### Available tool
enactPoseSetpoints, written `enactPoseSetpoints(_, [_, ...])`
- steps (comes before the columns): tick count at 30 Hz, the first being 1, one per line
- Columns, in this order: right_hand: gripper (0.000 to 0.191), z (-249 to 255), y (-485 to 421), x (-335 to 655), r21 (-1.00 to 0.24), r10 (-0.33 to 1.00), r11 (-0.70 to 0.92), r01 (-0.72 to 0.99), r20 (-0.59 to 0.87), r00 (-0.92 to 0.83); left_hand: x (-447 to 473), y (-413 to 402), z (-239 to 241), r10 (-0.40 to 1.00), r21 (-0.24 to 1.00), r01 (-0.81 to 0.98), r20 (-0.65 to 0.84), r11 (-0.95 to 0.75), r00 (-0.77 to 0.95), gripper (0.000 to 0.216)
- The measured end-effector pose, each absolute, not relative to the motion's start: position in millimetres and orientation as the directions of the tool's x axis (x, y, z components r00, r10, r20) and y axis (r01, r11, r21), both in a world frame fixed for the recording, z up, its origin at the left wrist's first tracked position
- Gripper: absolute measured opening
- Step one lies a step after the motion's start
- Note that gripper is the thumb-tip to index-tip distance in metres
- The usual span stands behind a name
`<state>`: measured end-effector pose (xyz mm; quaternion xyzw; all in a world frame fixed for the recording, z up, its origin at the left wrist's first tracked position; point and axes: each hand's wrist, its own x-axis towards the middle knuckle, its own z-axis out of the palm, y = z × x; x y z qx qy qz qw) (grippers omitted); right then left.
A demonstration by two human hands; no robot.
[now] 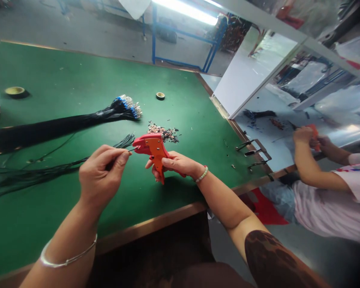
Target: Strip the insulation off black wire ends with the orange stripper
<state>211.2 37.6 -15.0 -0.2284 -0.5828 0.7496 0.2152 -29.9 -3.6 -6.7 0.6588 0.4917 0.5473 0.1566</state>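
Being closed around its moulded plastic grip, the right hand (180, 166) has firm hold of a red-and-orange wire stripper (154, 154), its fingers curled about the handle, which points down toward the near table edge. A thin black wire (131, 150) is pinched between the thumb and fingertips of the nearly closed left hand (102, 176), and its tip is brought right up to the stripper's nose, so the two hands are held close together above the table. A silver bangle (67, 258) is worn on the left wrist, and a pale beaded bracelet (202, 174) on the right.

Behind the left hand, a loose hank of fine black wires (33, 176) is spread across the green mat (78, 80). Just past the stripper, a small heap of stripped insulation scraps (163, 133) is scattered, and farther left a thick black wire bundle (48, 130) is laid, ending in blue-tipped terminals (127, 107). Two rolls of tape (15, 92) (160, 96) are set well apart. At the right, an orange tool (315, 138) is held in both hands of a co-worker (333, 208) in a pale pink top
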Motion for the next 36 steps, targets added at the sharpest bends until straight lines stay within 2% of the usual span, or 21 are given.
enactPoseSetpoints(9, [0.060,-19.1,37.5,211.1,-0.979,0.554,-0.200,-0.050,-0.070,-0.830,-32.8,-5.6,-0.9,0.896,0.846,0.344,0.442,-0.408,-0.023,0.015])
enactPoseSetpoints(19, [0.060,-13.4,32.0,205.6,-0.983,0.609,-0.184,0.012,-0.123,-0.784,-34.9,-9.9,7.6,0.949,0.927,0.228,0.314,-0.297,-0.041,0.015])
enactPoseSetpoints(27, [0.059,-21.1,28.5,198.0,-0.982,0.651,-0.184,-0.038,-0.093,-0.753,-35.9,-10.8,8.4,0.955,0.946,0.159,0.293,-0.282,-0.046,0.015])
enactPoseSetpoints(36, [0.059,-23.6,24.3,190.9,-0.968,0.735,-0.201,-0.150,-0.048,-0.676,-36.2,-7.9,3.3,0.943,0.935,0.199,0.317,-0.293,-0.101,0.011])
